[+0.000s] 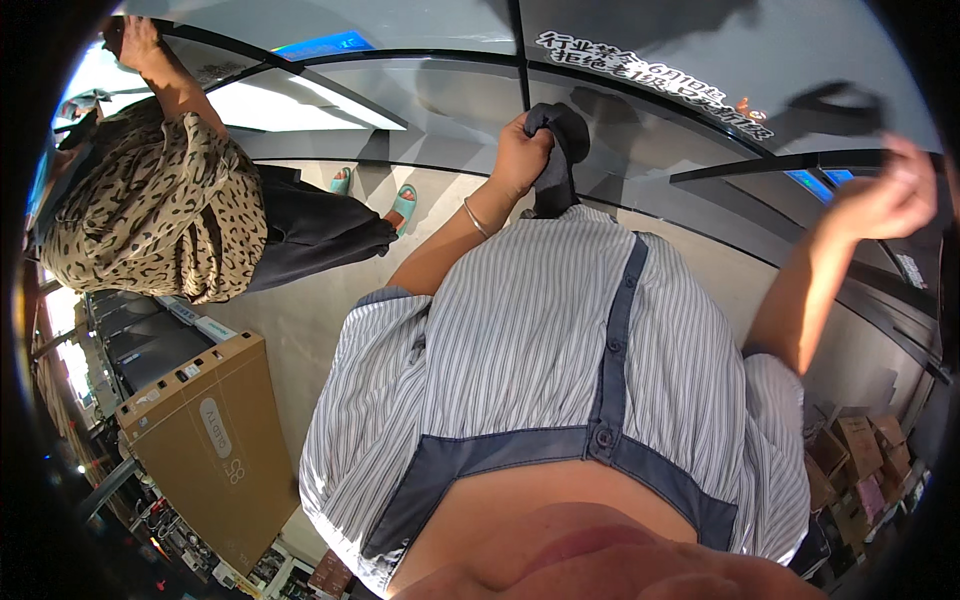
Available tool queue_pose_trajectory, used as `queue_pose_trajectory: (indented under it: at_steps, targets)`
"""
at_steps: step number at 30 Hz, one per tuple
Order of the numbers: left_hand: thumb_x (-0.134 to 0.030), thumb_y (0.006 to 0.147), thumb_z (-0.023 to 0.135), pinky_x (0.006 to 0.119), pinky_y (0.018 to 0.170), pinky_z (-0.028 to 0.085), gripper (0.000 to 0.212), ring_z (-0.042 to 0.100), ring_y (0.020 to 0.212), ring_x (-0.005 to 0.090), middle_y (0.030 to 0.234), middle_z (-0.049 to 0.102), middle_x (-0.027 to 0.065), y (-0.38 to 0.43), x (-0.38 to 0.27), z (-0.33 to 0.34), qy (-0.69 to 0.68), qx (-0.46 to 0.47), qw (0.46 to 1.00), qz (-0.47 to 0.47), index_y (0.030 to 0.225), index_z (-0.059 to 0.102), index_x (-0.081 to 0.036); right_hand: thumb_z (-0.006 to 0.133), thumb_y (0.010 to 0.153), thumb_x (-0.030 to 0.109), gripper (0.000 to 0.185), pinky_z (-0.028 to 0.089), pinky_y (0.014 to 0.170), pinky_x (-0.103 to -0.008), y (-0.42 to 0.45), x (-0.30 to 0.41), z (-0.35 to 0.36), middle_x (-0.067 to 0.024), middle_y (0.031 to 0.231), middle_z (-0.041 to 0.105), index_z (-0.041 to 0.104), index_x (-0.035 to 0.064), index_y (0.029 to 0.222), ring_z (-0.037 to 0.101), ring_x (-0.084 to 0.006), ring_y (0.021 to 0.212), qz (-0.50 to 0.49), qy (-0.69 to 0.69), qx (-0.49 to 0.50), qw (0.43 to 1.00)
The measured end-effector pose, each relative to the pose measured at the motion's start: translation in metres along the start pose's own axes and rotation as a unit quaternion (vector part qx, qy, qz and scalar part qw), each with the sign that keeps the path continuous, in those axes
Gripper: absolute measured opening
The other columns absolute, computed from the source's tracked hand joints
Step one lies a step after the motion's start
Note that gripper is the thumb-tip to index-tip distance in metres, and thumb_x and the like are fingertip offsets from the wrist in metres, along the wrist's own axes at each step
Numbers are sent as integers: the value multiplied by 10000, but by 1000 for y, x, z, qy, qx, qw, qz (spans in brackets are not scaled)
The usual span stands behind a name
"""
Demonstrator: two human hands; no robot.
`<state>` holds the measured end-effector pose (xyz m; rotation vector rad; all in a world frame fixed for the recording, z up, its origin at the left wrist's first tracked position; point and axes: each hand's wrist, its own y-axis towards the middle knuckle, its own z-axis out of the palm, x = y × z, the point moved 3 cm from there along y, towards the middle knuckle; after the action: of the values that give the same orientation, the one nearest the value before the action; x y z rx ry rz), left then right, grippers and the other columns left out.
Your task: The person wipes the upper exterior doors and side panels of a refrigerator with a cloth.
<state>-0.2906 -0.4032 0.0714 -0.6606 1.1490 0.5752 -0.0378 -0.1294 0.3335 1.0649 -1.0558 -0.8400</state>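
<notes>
Before my chest, my left hand [523, 154] is closed around a bunched dark grey cloth [559, 169], whose lower end hangs down against my striped shirt [517, 322]. My right hand [889, 195] is raised out to the right, beside a large grey, black-framed screen [645, 26]. Its fingers are blurred and partly curled, and whether anything is between them is unclear. A dark shape, apparently a shadow, falls on the screen near those fingertips. White lettering [652, 82] runs along the screen's lower part.
To the left, another person in a leopard-print top [165, 210] reaches up to a bright screen, wearing green sandals [405, 206]. A big cardboard television box [217, 442] stands at lower left. Several cardboard cartons [855, 450] are piled at lower right. Pale floor [315, 300] shows between.
</notes>
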Motion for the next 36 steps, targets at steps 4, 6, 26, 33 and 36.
queue_pose_trajectory:
  at_steps: [4, 6, 26, 33, 36]
  targets:
    - [6, 926, 534, 275, 710, 521, 176, 614, 785, 119, 923, 669, 42, -10, -9, 17, -58, -16, 998, 5, 1073, 630, 4, 756, 886, 266, 363, 534, 854, -313, -193, 43, 68, -121, 1088, 700, 654, 42, 1153, 676, -195, 948, 487, 115, 440, 746]
    - [-14, 948, 554, 279, 726, 532, 178, 633, 806, 132, 968, 674, 60, -11, -12, 23, -128, -5, 992, -6, 1116, 612, -12, 776, 850, 323, 463, 525, 891, -369, -253, 66, 95, -188, 1211, 679, 656, -10, 1148, 687, -307, 1021, 369, 55, 567, 734]
    - [-128, 920, 663, 466, 865, 568, 336, 641, 1038, 300, 1120, 622, 158, -16, 68, -91, -60, -58, 970, -228, 1207, 515, -35, 588, 1026, 224, 238, 497, 813, -270, -322, 43, 39, -22, 999, 708, 682, 19, 1101, 639, -131, 905, 705, 140, 41, 694]
    - [-274, 909, 750, 355, 891, 549, 684, 659, 1028, 223, 1246, 608, 157, -37, 81, -36, 159, 77, 973, -150, 1452, 439, 2, 532, 1046, 205, 227, 550, 885, -357, -293, 16, 16, -97, 1117, 682, 585, 9, 1149, 685, -224, 977, 709, 291, -143, 626]
    - [-155, 892, 753, 281, 763, 534, 592, 656, 907, 154, 1074, 678, 107, -44, 63, -2, 262, 210, 935, -115, 1398, 509, 31, 517, 1056, 257, 286, 507, 879, -345, -281, -5, 7, -89, 1111, 680, 618, -11, 1052, 668, -237, 1017, 689, 177, -24, 702]
